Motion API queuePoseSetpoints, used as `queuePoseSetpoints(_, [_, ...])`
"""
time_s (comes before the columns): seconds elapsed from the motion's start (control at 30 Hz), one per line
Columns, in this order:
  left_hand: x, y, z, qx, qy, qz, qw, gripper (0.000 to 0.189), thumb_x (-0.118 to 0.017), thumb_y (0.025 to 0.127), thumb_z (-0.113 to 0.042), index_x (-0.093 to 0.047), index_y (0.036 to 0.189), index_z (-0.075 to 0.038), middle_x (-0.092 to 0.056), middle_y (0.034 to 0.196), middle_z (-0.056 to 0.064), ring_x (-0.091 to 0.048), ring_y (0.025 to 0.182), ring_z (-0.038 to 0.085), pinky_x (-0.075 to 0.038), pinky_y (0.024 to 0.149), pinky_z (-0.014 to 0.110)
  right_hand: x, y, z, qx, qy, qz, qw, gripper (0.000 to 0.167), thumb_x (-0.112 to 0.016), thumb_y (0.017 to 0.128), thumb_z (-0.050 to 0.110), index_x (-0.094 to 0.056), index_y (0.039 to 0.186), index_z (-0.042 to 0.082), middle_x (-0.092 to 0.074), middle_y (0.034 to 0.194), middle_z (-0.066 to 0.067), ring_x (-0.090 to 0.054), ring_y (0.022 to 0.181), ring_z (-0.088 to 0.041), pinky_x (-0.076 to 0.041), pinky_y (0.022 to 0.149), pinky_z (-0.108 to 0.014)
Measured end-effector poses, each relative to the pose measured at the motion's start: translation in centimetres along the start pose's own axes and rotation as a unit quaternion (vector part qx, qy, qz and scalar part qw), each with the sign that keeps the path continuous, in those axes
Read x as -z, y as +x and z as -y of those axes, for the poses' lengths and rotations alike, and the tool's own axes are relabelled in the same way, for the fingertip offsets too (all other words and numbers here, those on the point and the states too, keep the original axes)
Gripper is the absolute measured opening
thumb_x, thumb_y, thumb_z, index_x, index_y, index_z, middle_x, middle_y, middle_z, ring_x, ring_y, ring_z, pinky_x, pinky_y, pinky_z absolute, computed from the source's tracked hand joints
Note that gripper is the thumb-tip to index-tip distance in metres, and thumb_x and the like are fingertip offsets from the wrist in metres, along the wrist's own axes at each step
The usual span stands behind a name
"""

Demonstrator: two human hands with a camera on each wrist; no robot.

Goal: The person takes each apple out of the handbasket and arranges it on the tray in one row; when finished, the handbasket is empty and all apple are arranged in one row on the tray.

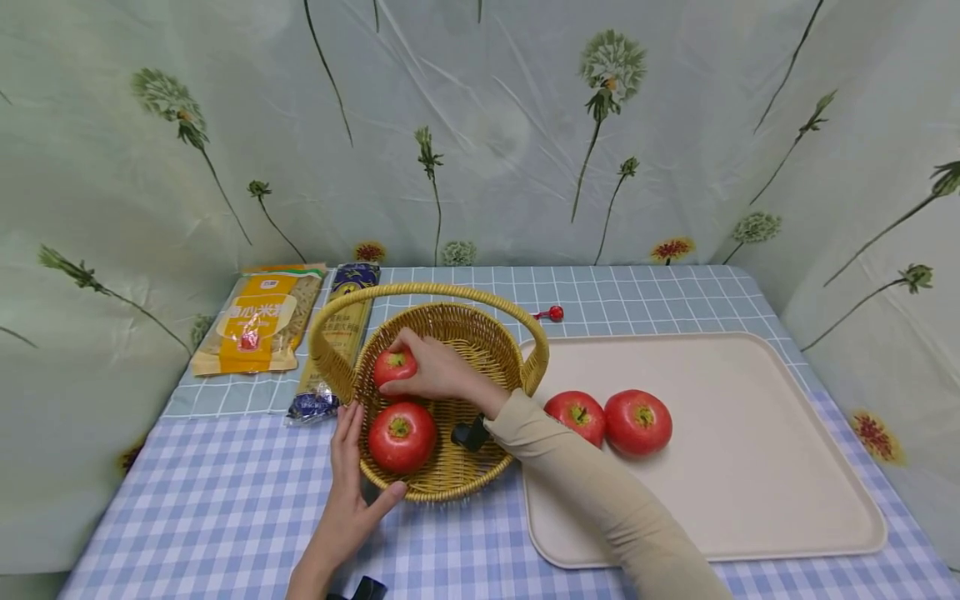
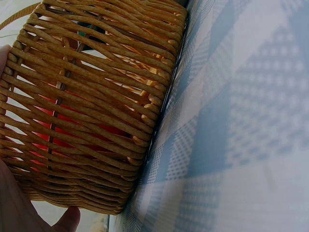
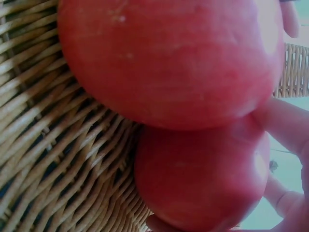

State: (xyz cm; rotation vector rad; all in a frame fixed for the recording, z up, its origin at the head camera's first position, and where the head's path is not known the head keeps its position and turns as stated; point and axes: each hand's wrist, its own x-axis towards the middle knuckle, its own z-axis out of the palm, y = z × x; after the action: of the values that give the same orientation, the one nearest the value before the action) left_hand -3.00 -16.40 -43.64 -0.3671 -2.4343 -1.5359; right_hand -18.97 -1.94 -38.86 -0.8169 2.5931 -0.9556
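Note:
In the head view a woven basket with an arched handle stands left of a tray. My right hand reaches into it and grips a red apple at the basket's left inner side. Fingers show round that apple in the right wrist view. A second apple lies right in front of it inside the basket. My left hand rests against the basket's outer left wall, fingers straight and thumb spread to the front rim. Through the weave red shows in the left wrist view.
Two more apples lie side by side on the left part of the beige tray, partly behind the right sleeve. A yellow food bag and a long packet lie behind left. Behind the basket is a small red round thing.

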Motion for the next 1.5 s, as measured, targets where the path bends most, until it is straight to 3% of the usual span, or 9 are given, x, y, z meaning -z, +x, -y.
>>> queuePoseSetpoints(0.13, [-0.2,-0.3,2.1,0.005,0.010,0.005,0.9999,0.101,-0.074,0.074,-0.009,-0.011,0.152,-0.006,0.000,0.156,0.012,0.013,0.140,0.034,-0.007,0.098,0.074,0.1,-0.1,0.0,-0.009,0.003,-0.004,0.9999,0.051,-0.074,0.080,0.043,-0.050,0.116,0.018,-0.060,0.104,-0.005,-0.058,0.089,-0.015,-0.047,0.070,-0.025])
queuePoseSetpoints(0.23, [-0.3,-0.4,2.8,0.008,0.014,0.007,0.9998,0.102,-0.075,0.073,-0.009,-0.010,0.152,-0.008,0.000,0.156,0.011,0.013,0.141,0.032,-0.007,0.097,0.074,0.2,-0.2,0.0,-0.019,0.000,-0.005,0.9998,0.052,-0.073,0.080,0.044,-0.050,0.119,0.018,-0.060,0.105,-0.005,-0.058,0.090,-0.016,-0.047,0.070,-0.026])
queuePoseSetpoints(0.3, [-0.3,-0.3,2.5,0.008,0.014,0.008,0.9998,0.101,-0.074,0.073,-0.008,-0.011,0.152,-0.007,0.000,0.156,0.012,0.013,0.141,0.032,-0.008,0.097,0.075,0.2,-0.2,-0.1,-0.024,-0.006,-0.006,0.9997,0.053,-0.072,0.081,0.044,-0.050,0.122,0.018,-0.060,0.106,-0.005,-0.058,0.092,-0.017,-0.047,0.071,-0.027])
queuePoseSetpoints(0.53, [0.0,0.0,-0.9,0.000,0.002,0.004,1.0000,0.095,-0.071,0.075,-0.006,-0.012,0.150,0.000,-0.002,0.154,0.019,0.011,0.138,0.043,-0.008,0.095,0.076,0.4,-0.4,-0.2,-0.033,-0.021,-0.010,0.9992,0.055,-0.071,0.082,0.046,-0.051,0.127,0.021,-0.060,0.109,-0.004,-0.056,0.097,-0.020,-0.046,0.075,-0.032])
queuePoseSetpoints(0.63, [0.0,0.1,-1.2,0.003,0.004,0.005,1.0000,0.096,-0.071,0.075,-0.006,-0.012,0.151,-0.001,-0.002,0.153,0.020,0.012,0.139,0.040,-0.008,0.096,0.076,0.4,-0.5,-0.3,-0.038,-0.030,-0.011,0.9988,0.055,-0.070,0.081,0.047,-0.051,0.126,0.023,-0.060,0.108,-0.003,-0.055,0.096,-0.019,-0.045,0.074,-0.032])
queuePoseSetpoints(0.87, [-0.2,-0.5,3.1,0.008,0.019,0.008,0.9997,0.103,-0.076,0.074,-0.014,-0.009,0.153,-0.014,0.002,0.157,0.000,0.014,0.141,0.025,-0.009,0.097,0.074,1.0,-0.9,-0.4,-0.051,-0.028,-0.027,0.9979,0.057,-0.071,0.078,0.051,-0.052,0.126,0.026,-0.060,0.107,-0.001,-0.055,0.095,-0.016,-0.045,0.075,-0.033])
queuePoseSetpoints(1.17, [-0.2,-0.4,3.5,0.009,0.022,0.010,0.9997,0.104,-0.076,0.072,-0.013,-0.010,0.153,-0.011,0.001,0.156,0.007,0.012,0.141,0.033,-0.009,0.097,0.074,1.7,-1.6,0.1,-0.043,-0.022,-0.056,0.9973,0.058,-0.070,0.078,0.056,-0.051,0.127,0.032,-0.056,0.105,0.000,-0.056,0.089,-0.015,-0.046,0.071,-0.037])
queuePoseSetpoints(1.5, [-0.1,-0.4,3.1,0.011,0.022,0.009,0.9997,0.103,-0.075,0.075,-0.014,-0.009,0.153,-0.014,0.002,0.157,0.001,0.014,0.141,0.025,-0.009,0.097,0.075,2.3,-2.9,1.2,-0.014,-0.002,-0.094,0.9954,0.055,-0.070,0.077,0.056,-0.052,0.125,0.035,-0.054,0.106,0.001,-0.055,0.091,-0.013,-0.046,0.073,-0.039])
